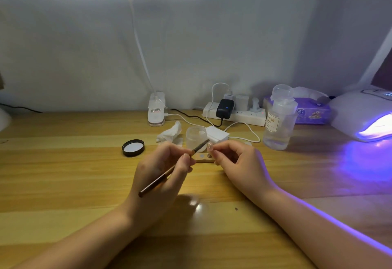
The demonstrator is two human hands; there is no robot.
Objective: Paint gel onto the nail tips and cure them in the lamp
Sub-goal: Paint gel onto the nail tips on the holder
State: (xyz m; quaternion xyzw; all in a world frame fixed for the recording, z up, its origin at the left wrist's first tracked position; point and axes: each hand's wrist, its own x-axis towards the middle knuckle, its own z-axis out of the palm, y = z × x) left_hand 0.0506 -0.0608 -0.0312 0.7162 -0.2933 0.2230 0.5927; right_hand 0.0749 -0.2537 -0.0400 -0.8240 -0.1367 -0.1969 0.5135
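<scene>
At frame centre, left hand [161, 169] fingers grip the brush [174, 168], right hand [235, 162] pinches a nail tip [210, 147]; thin, steady strokes look best.

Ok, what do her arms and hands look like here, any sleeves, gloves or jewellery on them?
Both forearms are bare to the bottom edge of the picture: no sleeves in view. The left hand and right hand wear no gloves, and no rings, watch or bracelets show. Violet light from the lit curing lamp edges the right forearm. The fingernails are too small to judge.
</scene>
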